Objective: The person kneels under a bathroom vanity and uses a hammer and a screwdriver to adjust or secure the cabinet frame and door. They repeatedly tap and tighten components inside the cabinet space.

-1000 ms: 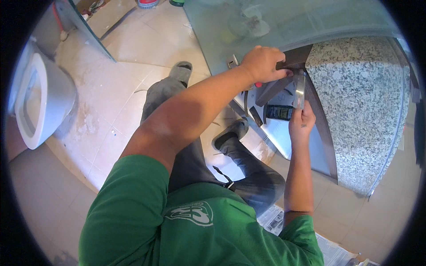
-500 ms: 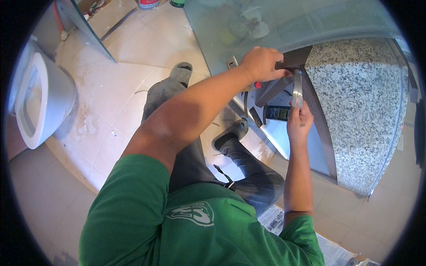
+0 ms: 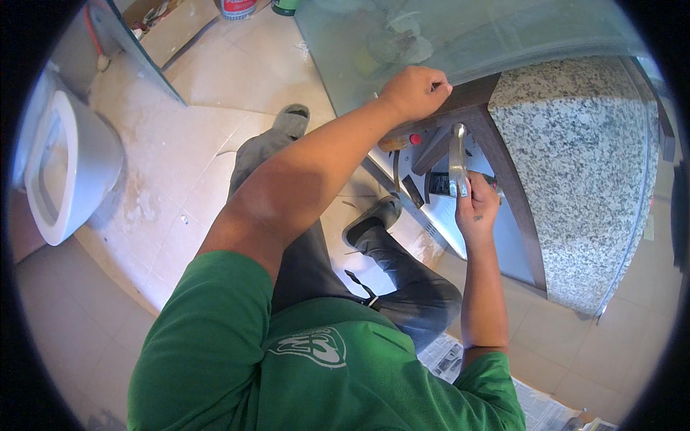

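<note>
My right hand (image 3: pixel 476 208) is closed round a metal hammer (image 3: pixel 458 161), whose shiny head points away from me; most of its grip is hidden under the hand. The hammer head hangs over the inside of a dark wooden frame (image 3: pixel 519 194), just short of its far rail. My left hand (image 3: pixel 417 93) is curled at the outer edge of that far rail, its fingers folded; anything inside them is hidden. Below it lies a small amber bottle with a red cap (image 3: pixel 402 142). A dark box (image 3: pixel 440 183) shows partly behind the hammer.
Speckled granite (image 3: pixel 575 172) covers the right side of the frame. A large glass sheet (image 3: pixel 460 36) stands beyond my left hand. A white toilet bowl (image 3: pixel 93 151) is at far left, with another glass panel (image 3: pixel 136 50) nearby. Newspaper (image 3: pixel 528 406) lies on the floor near me.
My left hand has drawn away from the hammer, and its outstretched thumb has folded in. The hammer has come slightly left and toward me, uncovering the rail; the red-capped bottle shows more fully.
</note>
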`<state>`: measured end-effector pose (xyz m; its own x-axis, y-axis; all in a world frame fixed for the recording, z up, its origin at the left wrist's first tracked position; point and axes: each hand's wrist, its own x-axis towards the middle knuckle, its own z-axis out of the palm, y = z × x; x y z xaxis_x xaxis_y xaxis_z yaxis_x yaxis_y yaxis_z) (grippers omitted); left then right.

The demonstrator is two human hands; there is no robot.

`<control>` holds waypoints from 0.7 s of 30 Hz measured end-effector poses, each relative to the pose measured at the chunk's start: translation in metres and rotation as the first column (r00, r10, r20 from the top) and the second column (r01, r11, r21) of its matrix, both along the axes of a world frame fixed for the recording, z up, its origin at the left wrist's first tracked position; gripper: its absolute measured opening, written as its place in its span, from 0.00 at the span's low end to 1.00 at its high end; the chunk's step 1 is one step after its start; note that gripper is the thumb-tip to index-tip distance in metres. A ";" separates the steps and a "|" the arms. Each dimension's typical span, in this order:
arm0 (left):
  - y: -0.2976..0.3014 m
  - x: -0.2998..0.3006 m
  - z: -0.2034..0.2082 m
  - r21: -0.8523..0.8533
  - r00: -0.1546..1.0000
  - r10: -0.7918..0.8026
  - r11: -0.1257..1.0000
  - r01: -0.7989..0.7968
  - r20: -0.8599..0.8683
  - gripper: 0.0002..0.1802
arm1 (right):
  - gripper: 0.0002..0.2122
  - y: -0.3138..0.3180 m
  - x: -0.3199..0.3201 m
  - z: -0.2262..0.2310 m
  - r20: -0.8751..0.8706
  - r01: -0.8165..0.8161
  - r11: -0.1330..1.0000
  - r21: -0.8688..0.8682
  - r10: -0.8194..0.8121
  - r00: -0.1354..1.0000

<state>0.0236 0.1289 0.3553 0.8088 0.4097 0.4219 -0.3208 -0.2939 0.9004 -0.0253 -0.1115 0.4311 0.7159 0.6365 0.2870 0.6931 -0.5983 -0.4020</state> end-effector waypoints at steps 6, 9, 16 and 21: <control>0.000 0.004 0.001 0.021 0.997 0.081 0.997 -0.081 -0.005 0.15 | 0.08 -0.005 0.003 -0.004 0.027 -0.009 1.000 -0.011 0.009 1.000; 0.001 0.006 0.000 0.010 0.997 0.080 0.997 -0.080 0.011 0.15 | 0.08 -0.005 0.003 -0.004 0.017 -0.003 1.000 -0.009 0.003 1.000; 0.000 0.004 -0.001 0.018 0.997 0.078 0.997 -0.079 0.017 0.14 | 0.09 -0.002 0.008 -0.009 0.062 -0.017 0.999 0.043 0.014 0.998; 0.001 0.001 -0.001 0.013 0.996 0.059 0.998 -0.058 -0.063 0.14 | 0.11 -0.006 0.023 -0.016 -0.021 0.122 0.993 0.011 -0.121 0.992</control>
